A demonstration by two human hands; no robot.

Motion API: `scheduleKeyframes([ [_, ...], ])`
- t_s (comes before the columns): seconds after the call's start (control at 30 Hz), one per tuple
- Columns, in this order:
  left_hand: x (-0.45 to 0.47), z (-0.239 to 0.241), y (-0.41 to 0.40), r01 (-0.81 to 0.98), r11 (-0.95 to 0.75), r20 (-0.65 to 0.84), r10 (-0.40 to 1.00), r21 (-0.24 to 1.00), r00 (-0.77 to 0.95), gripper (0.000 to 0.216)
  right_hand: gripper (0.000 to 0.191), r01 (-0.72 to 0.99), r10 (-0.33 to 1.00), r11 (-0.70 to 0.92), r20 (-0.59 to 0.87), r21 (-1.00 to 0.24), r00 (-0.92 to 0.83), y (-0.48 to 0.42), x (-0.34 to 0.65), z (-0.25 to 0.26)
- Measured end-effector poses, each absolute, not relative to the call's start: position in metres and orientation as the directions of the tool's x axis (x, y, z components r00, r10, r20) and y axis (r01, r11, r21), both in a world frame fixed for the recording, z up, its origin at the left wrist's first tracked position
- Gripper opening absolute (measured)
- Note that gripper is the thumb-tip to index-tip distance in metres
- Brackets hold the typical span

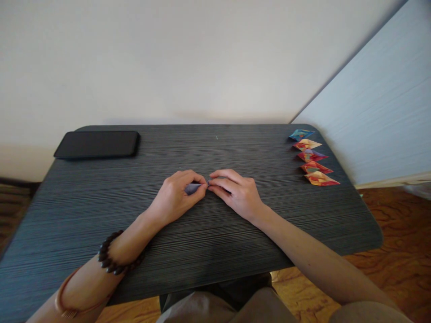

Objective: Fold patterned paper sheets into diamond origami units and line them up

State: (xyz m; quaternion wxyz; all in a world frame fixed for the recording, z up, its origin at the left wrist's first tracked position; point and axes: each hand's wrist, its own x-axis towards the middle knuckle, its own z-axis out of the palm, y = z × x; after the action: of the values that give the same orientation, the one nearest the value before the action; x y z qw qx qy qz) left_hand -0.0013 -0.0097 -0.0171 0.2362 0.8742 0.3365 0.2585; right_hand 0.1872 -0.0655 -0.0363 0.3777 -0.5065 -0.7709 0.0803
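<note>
Near the middle of the table, a small piece of bluish-purple folded paper [193,188] shows between my hands. My left hand [180,195] pinches it between thumb and forefinger, covering much of it. From the other side, the fingertips of my right hand [237,190] close on its right end. That end is mostly hidden by the fingers, so the paper's full shape cannot be made out.
A row of several folded paper boats, one of them blue [301,135] and the nearest orange [321,178], lines the right side of the dark table [215,242]. A black phone [97,144] lies at the back left. A pale wall [202,58] stands behind.
</note>
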Motion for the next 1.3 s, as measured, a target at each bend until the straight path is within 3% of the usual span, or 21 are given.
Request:
scheduleKeyframes([
  [0.3,-0.0046,-0.0111,-0.0042,0.361,-0.883,0.373,0.456,0.300,0.808,0.008,0.019,0.761,0.866,0.473,0.393,-0.444,-0.309,-0.0636,0.1870,-0.0311],
  [0.47,-0.0052,-0.0075,-0.0041,0.372,-0.903,0.372,0.428,0.216,0.823,0.010,0.018,0.755,0.860,0.491,0.384,-0.434,-0.338,-0.0628,0.1872,-0.0312],
  [0.9,-0.0069,-0.0086,-0.0038,0.410,-0.885,0.413,0.466,0.223,0.782,0.010,0.008,0.676,0.893,0.434,0.385,-0.595,-0.234,-0.0623,0.1885,-0.0318],
  [1.03,-0.0071,-0.0107,-0.0036,0.407,-0.870,0.452,0.493,0.279,0.744,0.008,0.020,0.622,0.921,0.357,0.372,-0.697,-0.112,-0.0610,0.1886,-0.0350],
  [1.2,-0.0079,-0.0134,-0.0033,0.388,-0.831,0.452,0.547,0.399,0.705,0.010,0.015,0.575,0.918,0.385,0.362,-0.722,-0.160,-0.0591,0.1899,-0.0349],
  [1.3,-0.0078,-0.0142,-0.0027,0.407,-0.836,0.451,0.544,0.368,0.708,0.010,0.012,0.551,0.900,0.428,0.395,-0.716,-0.186,-0.0587,0.1906,-0.0349],
])
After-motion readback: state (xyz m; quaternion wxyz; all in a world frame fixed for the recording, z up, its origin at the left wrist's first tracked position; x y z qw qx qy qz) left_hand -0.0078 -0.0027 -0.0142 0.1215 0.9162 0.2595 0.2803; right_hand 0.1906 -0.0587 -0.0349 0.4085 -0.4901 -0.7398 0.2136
